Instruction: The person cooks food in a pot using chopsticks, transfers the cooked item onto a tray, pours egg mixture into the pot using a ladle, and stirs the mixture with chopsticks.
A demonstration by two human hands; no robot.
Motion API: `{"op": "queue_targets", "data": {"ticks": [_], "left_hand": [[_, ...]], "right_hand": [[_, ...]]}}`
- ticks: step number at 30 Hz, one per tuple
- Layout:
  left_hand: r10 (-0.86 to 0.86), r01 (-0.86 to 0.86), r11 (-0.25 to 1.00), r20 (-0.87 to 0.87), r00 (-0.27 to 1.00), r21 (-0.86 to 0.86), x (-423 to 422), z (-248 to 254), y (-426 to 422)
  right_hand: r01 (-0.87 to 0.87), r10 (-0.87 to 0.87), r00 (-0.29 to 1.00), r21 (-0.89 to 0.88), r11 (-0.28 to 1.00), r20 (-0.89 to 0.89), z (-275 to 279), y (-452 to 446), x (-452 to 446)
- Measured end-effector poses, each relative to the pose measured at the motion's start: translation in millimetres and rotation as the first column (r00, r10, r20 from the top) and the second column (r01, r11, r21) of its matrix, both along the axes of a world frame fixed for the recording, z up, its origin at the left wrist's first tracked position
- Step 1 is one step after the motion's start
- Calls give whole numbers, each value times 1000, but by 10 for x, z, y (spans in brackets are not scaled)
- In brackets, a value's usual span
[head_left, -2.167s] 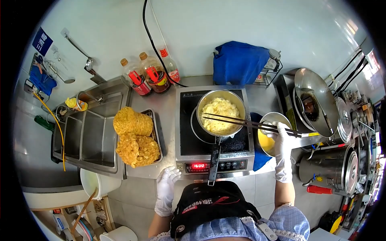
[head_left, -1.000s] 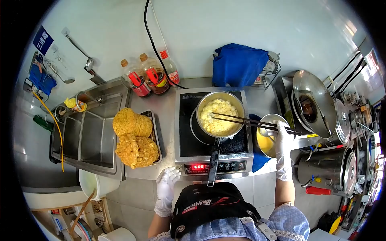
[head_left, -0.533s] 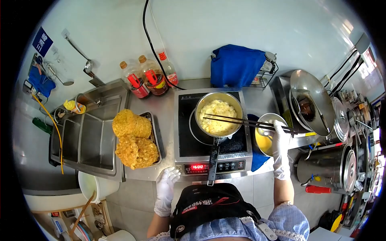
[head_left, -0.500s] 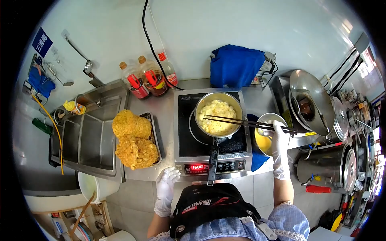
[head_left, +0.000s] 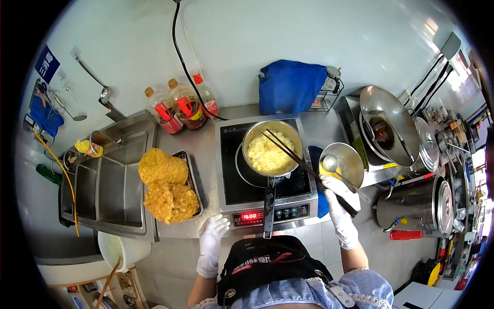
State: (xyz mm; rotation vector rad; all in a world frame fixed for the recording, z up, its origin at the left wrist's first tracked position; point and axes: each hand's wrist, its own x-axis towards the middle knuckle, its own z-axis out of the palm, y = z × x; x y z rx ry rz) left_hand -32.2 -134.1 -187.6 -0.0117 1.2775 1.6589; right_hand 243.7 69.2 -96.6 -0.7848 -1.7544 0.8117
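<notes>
The yellow lumps [head_left: 267, 155] in the saucepan [head_left: 272, 123] on the induction cooktop [head_left: 229, 186] looked mostly set, some yellow liquid [head_left: 324, 170] remained in the metal bowl [head_left: 352, 160], the right hand's [head_left: 337, 200] fingers gripped chopsticks [head_left: 288, 150], and the left hand's [head_left: 211, 237] were loosely open.

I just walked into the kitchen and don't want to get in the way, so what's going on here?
A person in white gloves holds long dark chopsticks in the right hand, their tips over a pot of pale yellow food on a cooktop that reads 1600. The left hand is at the counter's front edge, holding nothing visible. Beside the cooktop, a metal bowl holds yellow liquid and a spoon. Two golden-brown piles sit on a tray to the left.
</notes>
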Motion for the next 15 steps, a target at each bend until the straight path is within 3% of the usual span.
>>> {"op": "queue_targets", "data": {"ticks": [3,15], "left_hand": [[-17,17,1000,14,1000,9,-26,-22,21],[-33,33,999,37,999,1,-72,-76,-14]], "right_hand": [[3,-2,990,-9,1000,138,-155,-8,-37],[7,-1,992,-52,999,123,-148,-58,-49]]}}
